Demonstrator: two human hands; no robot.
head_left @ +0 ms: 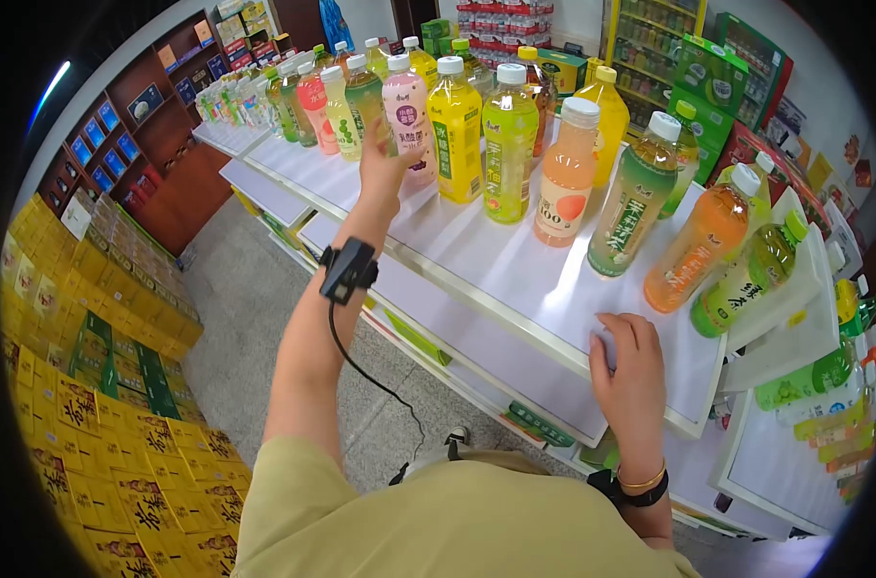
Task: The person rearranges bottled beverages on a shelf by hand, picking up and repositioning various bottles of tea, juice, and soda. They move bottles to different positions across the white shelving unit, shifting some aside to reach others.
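A pink drink bottle [408, 111] with a white cap stands in the front row on the white shelf [515, 279]. Around its lower part is my left hand [388, 164], fingers along the left side and thumb across the front toward the right. To its left is a dark green bottle [363, 91]; to its right, a yellow bottle [454, 125]. My right hand [630, 371] lies at the shelf's front edge, fingers loosely bent and thumb apart, holding nothing. The nearest bottles to it are an orange one [693, 246] and a green tea bottle [746, 279].
Further bottles, including a peach-coloured one [563, 183], line the shelf. Stacked yellow cartons [120, 462] fill the left side beside the grey floor [235, 279]. Lower shelves hold more bottles [823, 385] at right. A black cable [361, 371] hangs from my left wrist.
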